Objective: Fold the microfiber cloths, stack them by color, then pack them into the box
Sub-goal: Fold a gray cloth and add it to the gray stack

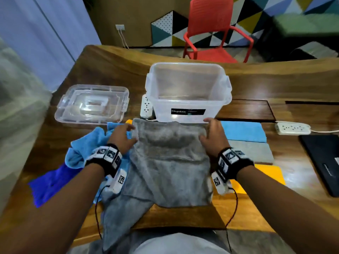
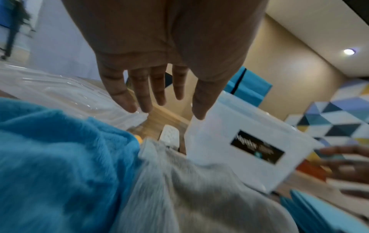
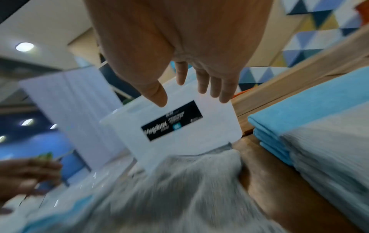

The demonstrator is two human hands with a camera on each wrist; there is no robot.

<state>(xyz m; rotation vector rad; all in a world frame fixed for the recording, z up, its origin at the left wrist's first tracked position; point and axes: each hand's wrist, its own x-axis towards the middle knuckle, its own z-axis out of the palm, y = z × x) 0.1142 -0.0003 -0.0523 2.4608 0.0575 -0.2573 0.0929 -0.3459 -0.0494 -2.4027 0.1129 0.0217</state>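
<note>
A grey microfiber cloth [image 1: 168, 162] lies spread in front of me, its near end hanging off the table edge; it also shows in both wrist views [image 2: 189, 193] [image 3: 179, 181]. My left hand [image 1: 122, 135] hovers over its far left corner and my right hand [image 1: 212, 132] over its far right corner, both with fingers straight and holding nothing [image 2: 157, 94] [image 3: 191, 85]. The clear plastic box [image 1: 189, 90] stands empty just beyond the cloth. Folded stacks sit to the right: light blue [image 1: 244, 131], grey [image 1: 253, 151], orange [image 1: 269, 173]. Unfolded light blue [image 1: 86, 143] and dark blue [image 1: 49, 184] cloths lie left.
The box lid [image 1: 91, 104] lies at the left of the box. One white power strip [image 1: 146, 106] sits beside the box, another [image 1: 293, 128] at the right. A black laptop [image 1: 322, 160] lies at the right edge. A red chair [image 1: 214, 32] stands beyond the wooden table [image 1: 110, 70].
</note>
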